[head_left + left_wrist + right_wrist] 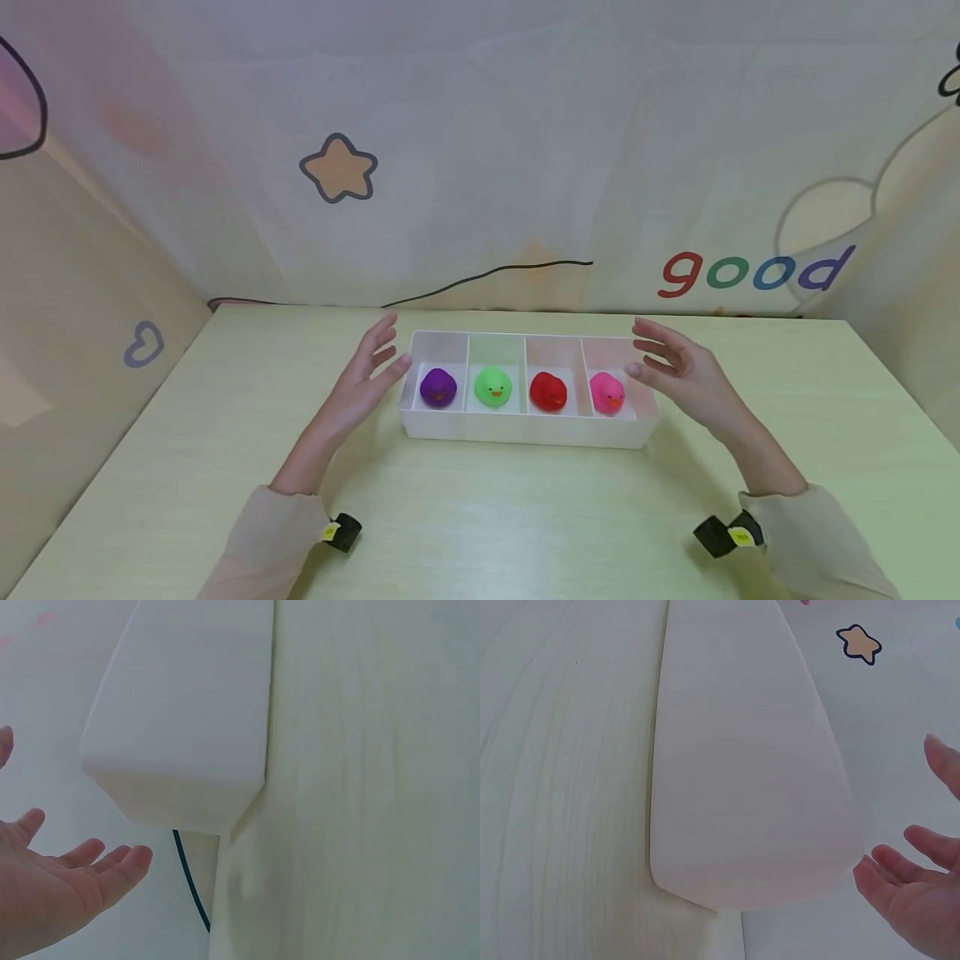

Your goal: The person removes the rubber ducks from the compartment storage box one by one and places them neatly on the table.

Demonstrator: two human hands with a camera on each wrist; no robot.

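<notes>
A long white divided box (525, 431) stands on the table, one small rubber duck in each compartment. From left to right they are a purple duck (438, 388), a green duck (492, 387), a red duck (548, 392) and a pink duck (607, 392). My left hand (369, 373) hovers beside the box's left end, fingers loosely spread and holding nothing. At the opposite end, my right hand (684, 367) is relaxed and holds nothing; its thumb overlaps the rim in the head view. Both wrist views show the box's outer wall, with the ducks hidden.
The light wooden table (480, 517) runs back to a printed cloth backdrop (487, 167) with a star and the word "good". Cloth also hangs along the left and right sides. A black wrist camera sits at each sleeve cuff.
</notes>
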